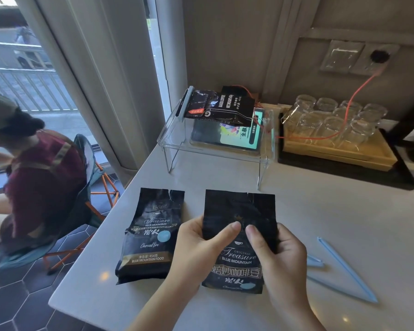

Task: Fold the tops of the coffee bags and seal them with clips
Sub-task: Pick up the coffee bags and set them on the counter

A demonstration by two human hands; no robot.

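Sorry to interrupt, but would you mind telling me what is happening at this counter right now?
A person is gripping a black coffee bag with the left hand and the right hand, its top not yet folded. A second coffee bag lies unsealed beside it on the white counter. Blue clips lie open to the right. A third bag, already clipped, rests on the clear stand.
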